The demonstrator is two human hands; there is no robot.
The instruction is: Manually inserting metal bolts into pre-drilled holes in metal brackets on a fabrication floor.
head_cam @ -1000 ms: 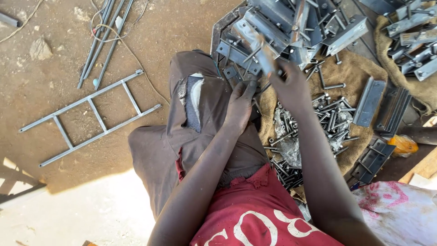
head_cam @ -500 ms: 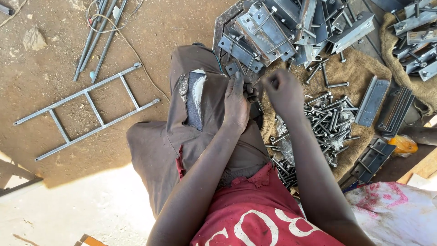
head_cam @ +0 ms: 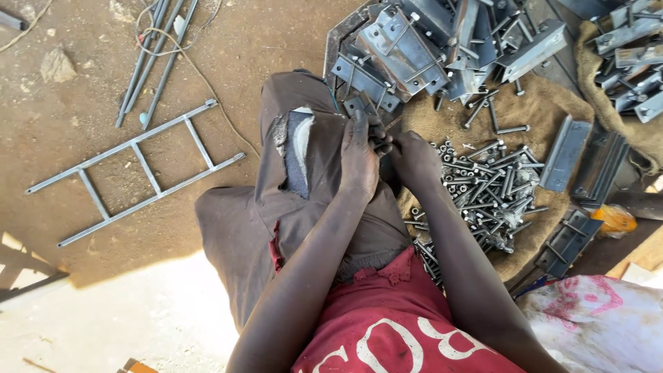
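So the small dark metal piece sits right between both sets of fingers, held over the knee, mostly hidden so its shape is hard to tell. Just right of it, the pile of silver bolts lies loose on brown sacking, threaded shafts pointing every which way, some with nuts on.

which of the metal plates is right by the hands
The small grey plate just above the left hand, against the knee. The other plates sit farther off, stacked in the heap or lying on the sacking at right.
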